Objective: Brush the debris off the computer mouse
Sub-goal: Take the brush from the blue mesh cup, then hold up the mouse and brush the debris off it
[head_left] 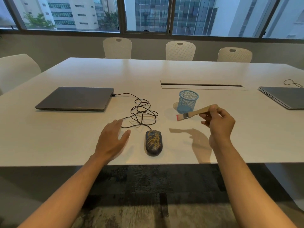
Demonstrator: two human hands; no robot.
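Head cam, wide-angle, looks fwd and down, close over table (164, 71) near edge.

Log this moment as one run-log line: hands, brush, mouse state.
left hand: open, on table beside mouse | right hand: holding brush in air, bristles left | mouse: debris on top, unbrushed
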